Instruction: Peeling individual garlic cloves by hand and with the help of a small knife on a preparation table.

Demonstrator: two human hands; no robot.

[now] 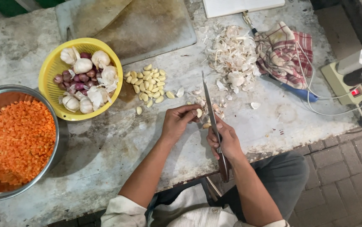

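My left hand pinches a garlic clove at its fingertips, just above the worn tabletop. Close beside it, my right hand grips a long knife by its dark handle, the blade pointing away from me past the clove. A small heap of peeled cloves lies left of the blade. Papery garlic skins are piled to the right of the blade tip. Loose skins and a clove lie under my fingers.
A yellow basket holds garlic bulbs and shallots. At the left edge is a steel bowl of diced carrot. Behind are a cutting board, a checked cloth, a power strip with cables and a white book.
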